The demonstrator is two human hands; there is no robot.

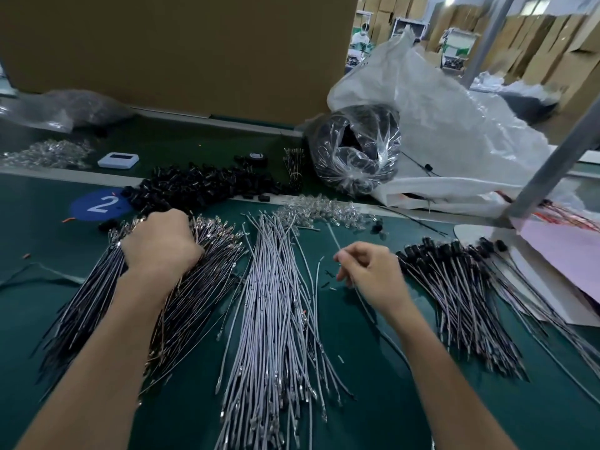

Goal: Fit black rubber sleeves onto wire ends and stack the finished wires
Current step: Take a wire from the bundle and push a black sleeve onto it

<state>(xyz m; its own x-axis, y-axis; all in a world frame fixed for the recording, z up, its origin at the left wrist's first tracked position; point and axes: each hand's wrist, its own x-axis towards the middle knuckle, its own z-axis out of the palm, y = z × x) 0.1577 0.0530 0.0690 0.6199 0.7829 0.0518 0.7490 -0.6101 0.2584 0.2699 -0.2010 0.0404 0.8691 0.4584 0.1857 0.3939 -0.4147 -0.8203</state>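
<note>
Mid-bench (32, 228), left hand (160, 241) knuckles-up over dark wires (81, 303), grip hidden, right hand (370, 271) pinching grey wire (333, 238), sleeves (207, 186) behind.

Black rubber sleeves (201, 186) lie heaped beyond fanned grey wires (276, 303), dark wires (81, 303) left, sleeved wires (461, 287) stacked right.

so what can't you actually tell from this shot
Head view:
- Left hand: its back hides the fingers, so what it grips, if anything, is unclear.
- Right hand pinches a grey wire; the wire's far tip is too blurred to tell if sleeved.
- Grey wire pile: near ends cut off by the bottom edge.
</note>
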